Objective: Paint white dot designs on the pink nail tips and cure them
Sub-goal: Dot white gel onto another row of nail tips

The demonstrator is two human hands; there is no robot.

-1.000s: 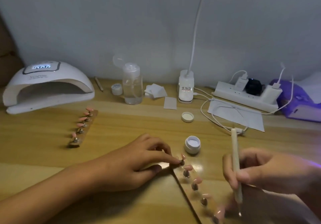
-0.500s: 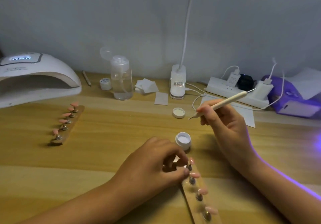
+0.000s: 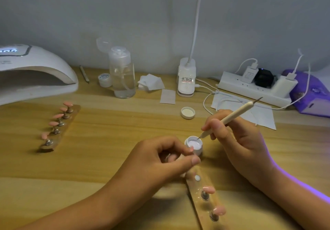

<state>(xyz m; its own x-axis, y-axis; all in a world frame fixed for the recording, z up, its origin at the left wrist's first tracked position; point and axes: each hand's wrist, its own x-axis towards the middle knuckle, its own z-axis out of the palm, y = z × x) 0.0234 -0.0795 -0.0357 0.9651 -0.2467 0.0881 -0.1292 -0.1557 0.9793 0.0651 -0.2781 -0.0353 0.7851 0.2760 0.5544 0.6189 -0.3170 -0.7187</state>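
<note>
A: How was the right hand (image 3: 237, 140) gripping?

B: Its thumb and fingers were curled round the dotting pen (image 3: 232, 116) low on the shaft, pencil-fashion, just right of the frame's centre. The metal point sat inside the open pot of white gel (image 3: 193, 145), and as far as I could judge it touched the gel.

A: And the left hand (image 3: 160, 160)?

B: It was just left of the pot, thumb and forefinger pinching a small piece (image 3: 170, 157). A glint of metal and some pink showed between the fingers, but I could not say for sure what it was.

A: What had just changed?

B: A second before, the pen pointed down at the near holder strip (image 3: 201, 194) in the lower right. Half a second before, it hung above the pot, and now it was dipped. The top seat of that strip, where the left fingers had been on a tip, lay bare as a white disc (image 3: 197, 177). I judged that the first tip had been lifted off and the pen was loading for a dot.

A: Where were the other tips?

B: Two pink nail tips (image 3: 209, 189) stood on the near strip below the bare seat, and the rest of it ran off the bottom edge. Five more sat on the far strip (image 3: 60, 126) at middle left, well apart from the hands. That strip lay in front of the curing lamp (image 3: 35, 72), which the left edge cut off.

A: Any dots yet?

B: None I could make out, because the tips were too blurred.
</note>
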